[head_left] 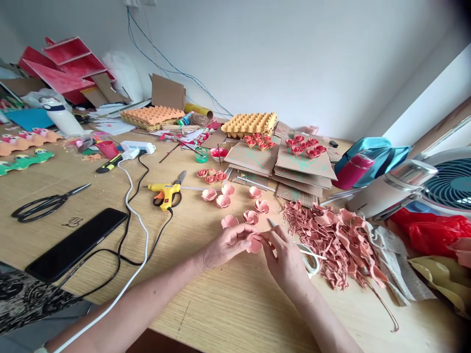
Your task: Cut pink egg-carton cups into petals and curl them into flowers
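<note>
One broad pale wooden tabletop point(221, 314) fills most of the frame. Right of centre on it lies a heap of pink egg-carton trimmings point(331, 240). Above that, near the middle, is a stack of brown cardboard sheets point(305, 171) carrying red painted flowers. At lower left sits a flat black phone point(77, 242), with a yellow glue gun point(165, 192) left of centre. Loose pink cut flower cups point(239, 203) are scattered just above my hands. At bottom centre my left hand point(226, 247) and my right hand point(285, 260) meet. The fingers of each are curled in, pinching one small pink egg-carton flower cup point(253, 244) between the fingertips. White-handled scissors point(311, 257) sit against my right palm; whether I grip them I cannot tell.
</note>
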`<state>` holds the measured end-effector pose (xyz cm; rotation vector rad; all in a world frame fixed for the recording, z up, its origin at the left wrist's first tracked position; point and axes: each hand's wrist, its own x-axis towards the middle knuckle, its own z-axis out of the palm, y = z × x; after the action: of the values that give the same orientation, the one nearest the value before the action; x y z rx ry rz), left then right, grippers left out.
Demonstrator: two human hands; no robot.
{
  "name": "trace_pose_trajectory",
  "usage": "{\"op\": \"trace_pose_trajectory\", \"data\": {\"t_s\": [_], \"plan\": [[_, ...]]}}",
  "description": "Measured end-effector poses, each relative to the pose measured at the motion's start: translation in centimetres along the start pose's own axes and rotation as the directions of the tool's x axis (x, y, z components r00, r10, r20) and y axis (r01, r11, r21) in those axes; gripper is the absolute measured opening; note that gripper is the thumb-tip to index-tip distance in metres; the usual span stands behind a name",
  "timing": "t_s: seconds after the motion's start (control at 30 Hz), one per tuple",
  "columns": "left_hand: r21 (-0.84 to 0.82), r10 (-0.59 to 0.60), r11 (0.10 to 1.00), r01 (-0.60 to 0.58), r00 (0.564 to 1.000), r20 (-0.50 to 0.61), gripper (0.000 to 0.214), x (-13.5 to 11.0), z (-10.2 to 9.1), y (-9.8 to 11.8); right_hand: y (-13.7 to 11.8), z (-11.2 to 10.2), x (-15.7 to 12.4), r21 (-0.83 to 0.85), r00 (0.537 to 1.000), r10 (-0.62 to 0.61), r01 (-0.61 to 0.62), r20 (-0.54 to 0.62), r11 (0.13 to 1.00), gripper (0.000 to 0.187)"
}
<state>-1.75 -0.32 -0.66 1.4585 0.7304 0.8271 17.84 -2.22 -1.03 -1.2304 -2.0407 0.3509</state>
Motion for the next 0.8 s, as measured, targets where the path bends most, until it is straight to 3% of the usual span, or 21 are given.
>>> {"op": "trace_pose_trajectory", "data": {"t_s": [0.17, 0.43, 0.67, 0.8], "plan": [[0.017, 0.011, 1.000, -0.012, 1.000, 0.010, 0.041, 0.1, -0.2, -1.0, -0.3, 0.0, 0.0, 0.008, 1.000, 0.016, -0.016, -0.013, 1.000, 0.020], [-0.045, -0.026, 0.999, 0.020, 0.989, -0.144, 0.039, 0.3, -0.3, -1.0, -0.2, -0.7, 0.6, 0.138, 0.985, 0.172, -0.166, -0.031, 0.976, 0.012], [-0.029, 0.015, 0.999, -0.018, 0.996, -0.088, 0.037, -0.1, 0.2, -0.8, -0.7, -0.7, 0.4, 0.157, 0.977, 0.202, -0.211, 0.069, 0.965, 0.016], [0.103, 0.071, 0.993, -0.061, 0.993, -0.097, 0.036, -0.1, 0.2, -1.5, -0.8, -0.5, 0.2, 0.152, 0.976, 0.207, -0.215, 0.067, 0.965, 0.015]]}}
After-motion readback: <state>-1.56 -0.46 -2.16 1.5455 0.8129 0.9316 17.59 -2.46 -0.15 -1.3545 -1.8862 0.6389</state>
